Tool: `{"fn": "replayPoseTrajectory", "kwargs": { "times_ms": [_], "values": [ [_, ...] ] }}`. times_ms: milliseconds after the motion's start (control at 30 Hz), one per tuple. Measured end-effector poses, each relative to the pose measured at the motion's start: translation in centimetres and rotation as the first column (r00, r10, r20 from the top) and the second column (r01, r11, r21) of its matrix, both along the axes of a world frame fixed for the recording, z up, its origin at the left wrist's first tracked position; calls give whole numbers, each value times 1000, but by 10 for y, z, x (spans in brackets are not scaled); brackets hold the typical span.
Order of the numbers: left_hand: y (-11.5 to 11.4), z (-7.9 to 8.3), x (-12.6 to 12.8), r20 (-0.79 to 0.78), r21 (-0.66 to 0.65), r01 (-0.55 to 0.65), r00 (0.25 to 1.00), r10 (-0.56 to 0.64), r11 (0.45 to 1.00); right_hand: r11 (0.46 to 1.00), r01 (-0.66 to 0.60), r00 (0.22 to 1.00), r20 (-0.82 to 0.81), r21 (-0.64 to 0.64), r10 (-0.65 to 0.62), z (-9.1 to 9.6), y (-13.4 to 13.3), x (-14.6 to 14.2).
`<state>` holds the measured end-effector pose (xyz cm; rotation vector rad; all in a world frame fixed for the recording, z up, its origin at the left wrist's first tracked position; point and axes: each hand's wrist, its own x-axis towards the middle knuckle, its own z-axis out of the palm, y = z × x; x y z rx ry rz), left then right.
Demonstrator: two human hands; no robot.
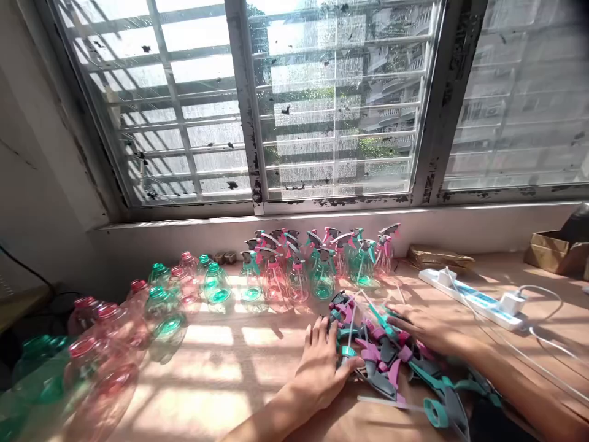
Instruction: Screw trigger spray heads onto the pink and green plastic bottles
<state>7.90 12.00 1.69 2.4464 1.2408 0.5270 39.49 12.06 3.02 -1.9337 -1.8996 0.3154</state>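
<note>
A heap of loose spray-trigger heads (386,353) in pink, teal and grey lies on the wooden table (216,380), their thin dip tubes sticking out. My left hand (322,362) rests flat with fingers spread against the heap's left side, thumb touching a teal cap. My right hand (426,328) lies palm down on the heap's right part, fingers spread over the heads. Neither hand clearly grips anything. Behind the heap stand several assembled spray bottles (317,264) in pink and green, lined up under the window.
Several capless pink and green bottles (151,307) crowd the table's left side down to the near corner. A white power strip (476,299) with a plugged charger and cable lies at right. Cardboard boxes (550,248) sit far right. The windowsill wall bounds the back.
</note>
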Motion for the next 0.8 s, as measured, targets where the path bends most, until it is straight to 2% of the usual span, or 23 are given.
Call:
{"fn": "replayPoseTrajectory", "kwargs": {
  "times_ms": [100,167,300,400,467,533,600,633,700,800],
  "values": [
    [14,8,1,54,11,22,998,-23,1000,991,-106,994,-23,-84,105,-5,-12,4],
    [29,19,8,76,42,86,993,-89,995,991,-110,994,-19,-74,109,-4,-17,5],
    [66,39,40,45,68,211,976,-215,975,1000,3,999,44,0,-3,3,-41,3],
    [86,47,70,-14,46,247,969,-246,968,996,69,994,91,-64,-63,0,-80,-2],
    [94,50,83,-52,21,261,964,-260,965,988,97,992,91,-117,-86,-11,-107,-6],
    [95,51,89,-82,-4,272,959,-271,962,989,70,996,67,-127,-62,-27,-128,-10],
    [91,50,89,-102,-27,281,954,-283,959,996,-11,999,35,-92,14,-40,-137,-13],
    [87,49,87,-109,-37,283,952,-286,958,999,-9,1000,26,-48,10,-43,-137,-14],
    [77,49,83,-115,-44,274,954,-277,961,1000,-6,1000,28,-14,6,-41,-133,-14],
    [56,52,72,-102,-13,208,973,-209,978,986,-95,994,32,-140,100,-20,-122,-8]
  ]
}}
